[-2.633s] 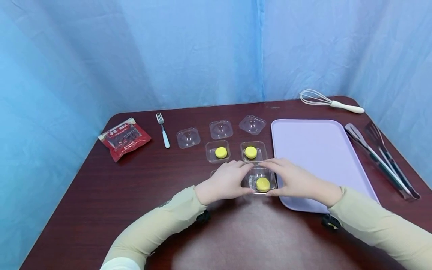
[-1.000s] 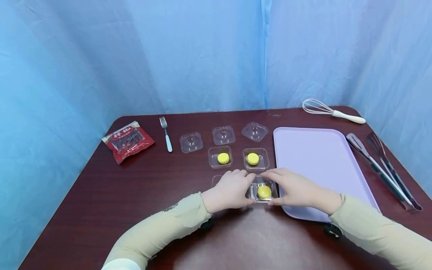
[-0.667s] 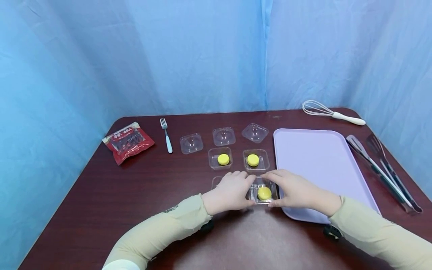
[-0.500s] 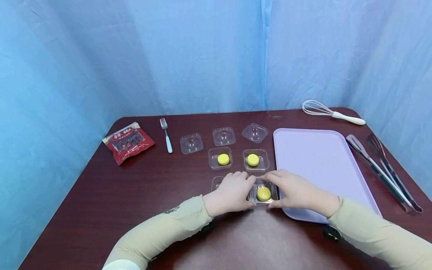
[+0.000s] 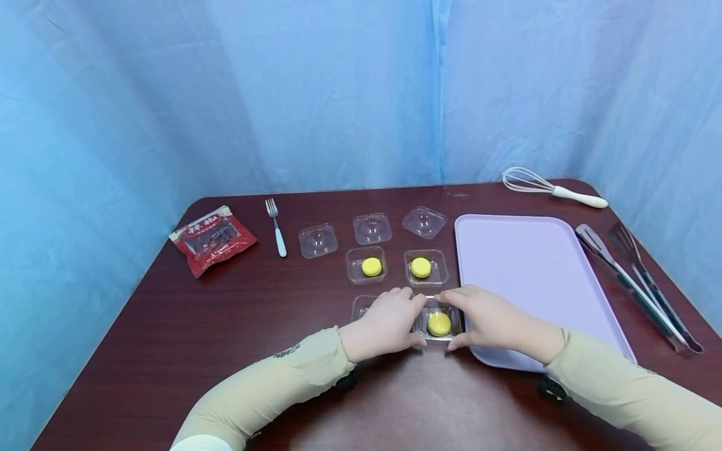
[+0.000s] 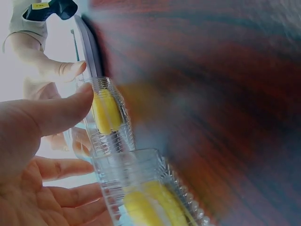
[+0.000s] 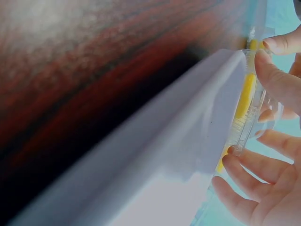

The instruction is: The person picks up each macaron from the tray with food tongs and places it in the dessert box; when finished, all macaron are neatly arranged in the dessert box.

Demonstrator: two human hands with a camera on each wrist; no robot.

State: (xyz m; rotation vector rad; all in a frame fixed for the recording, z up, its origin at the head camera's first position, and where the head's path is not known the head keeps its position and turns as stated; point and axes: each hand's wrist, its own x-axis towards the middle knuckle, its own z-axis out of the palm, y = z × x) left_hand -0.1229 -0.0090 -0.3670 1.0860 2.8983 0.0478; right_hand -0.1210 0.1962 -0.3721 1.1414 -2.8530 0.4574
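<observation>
A clear plastic box [image 5: 420,326] with a yellow macaron [image 5: 439,324] inside sits at the front right of a small group of boxes. A clear domed lid [image 7: 272,113] lies over it, seen edge-on in the right wrist view. My left hand [image 5: 386,322] holds the lid's left side, thumb at the near corner and index finger at the far one. On the other side, my right hand [image 5: 496,322] holds the lid's right corners in the same way. Another box with yellow macaron halves [image 6: 153,205] stands left of it, mostly hidden under my left hand in the head view.
Two uncovered boxes with macarons [image 5: 371,267] [image 5: 420,267] stand behind. Beyond them lie three domed lids [image 5: 372,228]. A lilac tray [image 5: 524,263] is close on the right, with tongs [image 5: 632,282] and a whisk [image 5: 541,185]. Left are a fork [image 5: 276,228] and a red packet [image 5: 213,240].
The head view has tilted slightly, shifting the whole scene downward since the first frame. Both hands stay on the lid and its box, with only slight finger shifts.
</observation>
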